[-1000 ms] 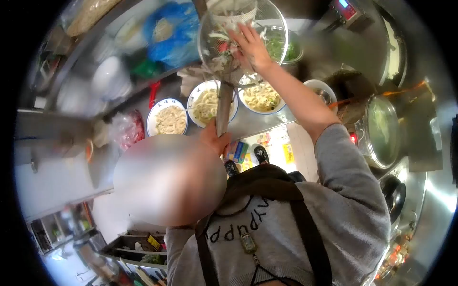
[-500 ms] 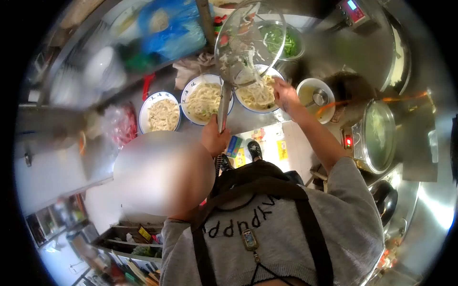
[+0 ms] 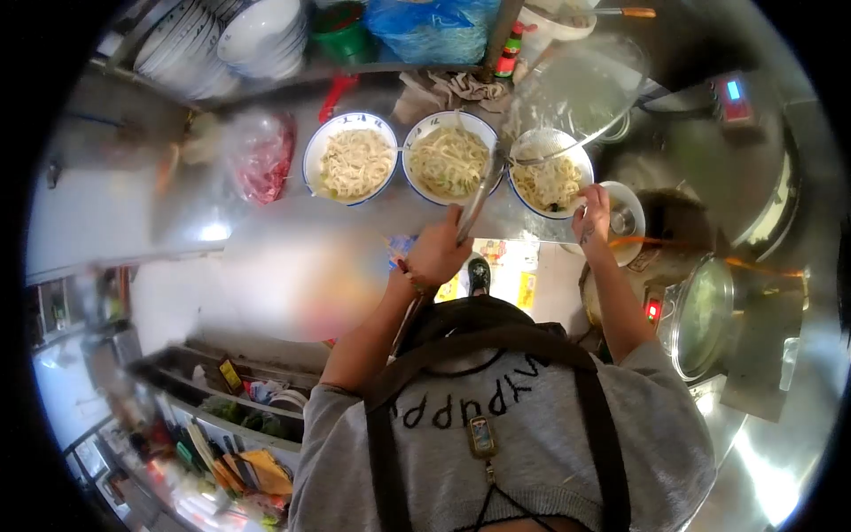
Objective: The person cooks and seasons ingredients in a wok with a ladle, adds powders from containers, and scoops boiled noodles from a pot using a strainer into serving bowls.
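My left hand [image 3: 439, 251] grips the long handle [image 3: 480, 206] of a large wire strainer [image 3: 581, 93], whose basket is raised above the back of the counter. Few noodle strands show in the basket. Under the strainer's near rim stands the right noodle bowl [image 3: 542, 188], white with a blue rim. My right hand [image 3: 594, 220] is at that bowl's lower right edge, fingers bent but apart; whether they touch the noodles I cannot tell. The middle noodle bowl [image 3: 448, 160] and left noodle bowl [image 3: 355, 161] stand in a row beside it.
A pale bowl with a ladle [image 3: 622, 218] stands right of my hand, near a round pot [image 3: 705, 306]. Stacked bowls [image 3: 264, 37] and a blue bag [image 3: 430, 31] are on the shelf behind. A plastic bag with red contents [image 3: 263, 160] lies left. A blurred patch hides the counter's front.
My right hand has moved from the strands at the strainer to the right bowl's lower edge. The noodles hanging in the strainer are mostly gone. The whole view has shifted.
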A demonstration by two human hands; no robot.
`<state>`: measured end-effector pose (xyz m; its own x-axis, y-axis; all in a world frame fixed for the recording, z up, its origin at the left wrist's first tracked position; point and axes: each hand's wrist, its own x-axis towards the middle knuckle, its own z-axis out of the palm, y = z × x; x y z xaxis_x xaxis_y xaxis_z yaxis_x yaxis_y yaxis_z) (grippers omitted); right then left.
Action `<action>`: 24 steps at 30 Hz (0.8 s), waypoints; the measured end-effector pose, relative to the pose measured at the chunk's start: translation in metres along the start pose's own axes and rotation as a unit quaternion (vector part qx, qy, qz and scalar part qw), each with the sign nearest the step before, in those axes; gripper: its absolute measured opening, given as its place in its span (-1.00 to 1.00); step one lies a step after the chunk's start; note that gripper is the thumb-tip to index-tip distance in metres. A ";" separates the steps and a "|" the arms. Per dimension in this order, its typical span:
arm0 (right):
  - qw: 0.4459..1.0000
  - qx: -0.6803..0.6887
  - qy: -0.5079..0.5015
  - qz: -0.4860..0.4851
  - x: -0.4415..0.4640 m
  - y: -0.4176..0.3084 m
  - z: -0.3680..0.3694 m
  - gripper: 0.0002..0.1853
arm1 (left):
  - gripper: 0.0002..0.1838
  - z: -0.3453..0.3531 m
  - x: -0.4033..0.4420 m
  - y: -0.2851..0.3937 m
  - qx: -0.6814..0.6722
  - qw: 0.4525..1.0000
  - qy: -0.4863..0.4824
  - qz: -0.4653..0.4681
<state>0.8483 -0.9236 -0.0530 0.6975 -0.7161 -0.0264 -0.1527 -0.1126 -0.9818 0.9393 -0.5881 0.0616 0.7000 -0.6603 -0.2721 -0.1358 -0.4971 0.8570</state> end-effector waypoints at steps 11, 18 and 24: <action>0.921 -0.235 -0.281 -0.134 -0.093 -0.054 0.121 -0.74 | -0.69 -0.048 -0.020 -0.066 -0.331 0.943 -0.030 -0.014; 0.860 0.328 -0.238 0.310 -0.204 -0.108 0.174 -0.82 | -0.76 -0.003 0.028 -0.029 -0.419 0.886 -0.110 0.165; 0.929 0.260 -0.093 0.247 -0.223 -0.155 0.055 -0.87 | -0.54 0.074 0.039 0.045 -0.329 0.847 -0.306 0.283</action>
<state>0.7553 -0.7086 0.0949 0.7488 -0.4545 -0.4823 -0.1611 0.5811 -0.7977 0.9089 -0.6780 0.0575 0.1314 -0.9566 0.2603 0.2338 0.2851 0.9296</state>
